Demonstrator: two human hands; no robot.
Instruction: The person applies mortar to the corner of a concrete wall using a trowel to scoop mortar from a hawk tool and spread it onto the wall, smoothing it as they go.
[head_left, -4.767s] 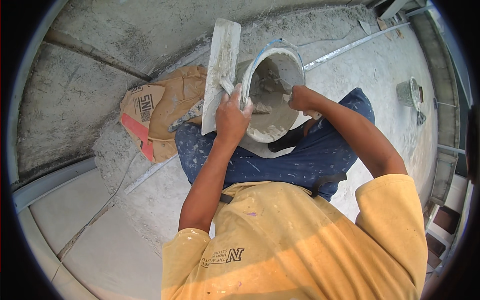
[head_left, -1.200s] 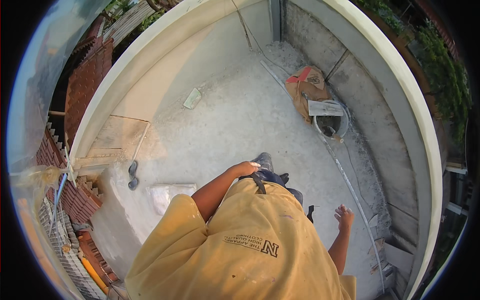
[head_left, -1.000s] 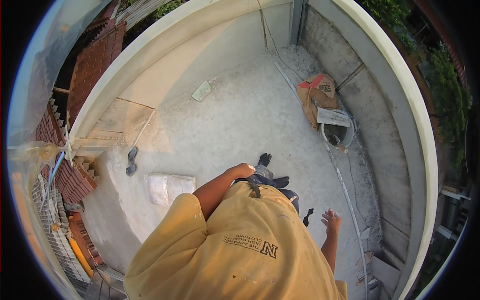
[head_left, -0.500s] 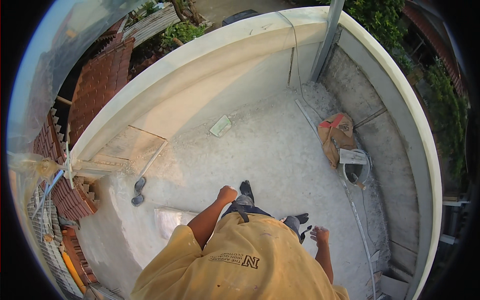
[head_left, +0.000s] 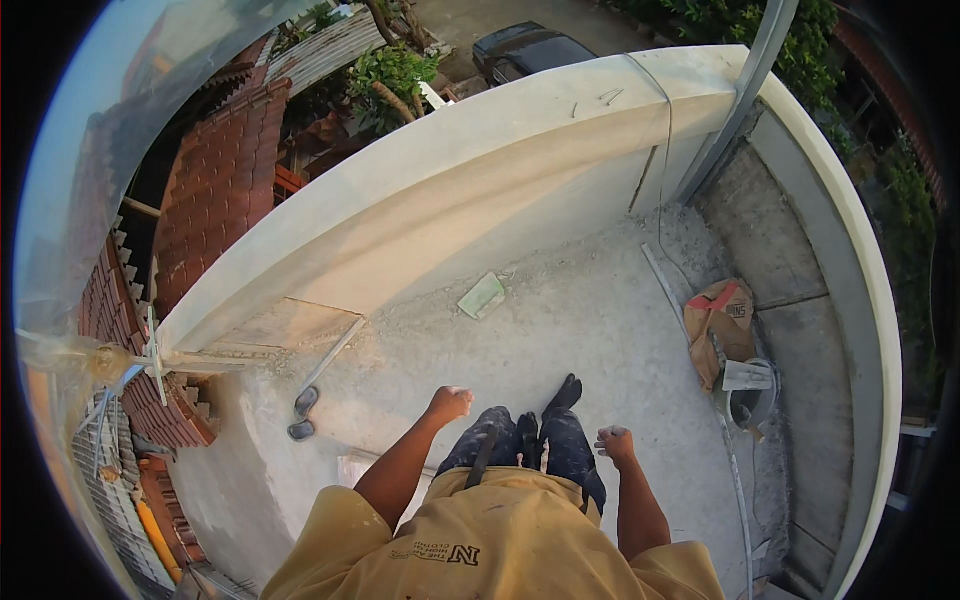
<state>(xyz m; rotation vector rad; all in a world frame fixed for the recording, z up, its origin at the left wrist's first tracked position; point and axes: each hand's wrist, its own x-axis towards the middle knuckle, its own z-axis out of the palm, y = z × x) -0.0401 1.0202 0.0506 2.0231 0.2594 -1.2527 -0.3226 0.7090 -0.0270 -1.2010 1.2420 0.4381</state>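
Note:
My left hand (head_left: 450,403) hangs ahead of my left thigh, its fingers curled into a loose fist with nothing in them. On the other side, my right hand (head_left: 615,443) is beside my right leg. Its fingers are half bent and slightly apart, pale with dust, and hold nothing. Both hands are in the air, touching no object. Below me are my dusty dark trousers (head_left: 480,447) and a black split-toe shoe (head_left: 566,391) on the forward foot.
A curved parapet wall (head_left: 450,170) rings the rough concrete floor (head_left: 420,350). At right stand a bucket (head_left: 765,408) with a flat pale board across it, a brown paper sack (head_left: 718,325) and a long metal strip (head_left: 735,465). Dark slippers (head_left: 304,413) and a greenish sheet (head_left: 482,296) lie ahead.
My view has shifted, so the wall and floor items sit lower and farther right. My right foot has swung forward. My left hand has moved forward from my waist.

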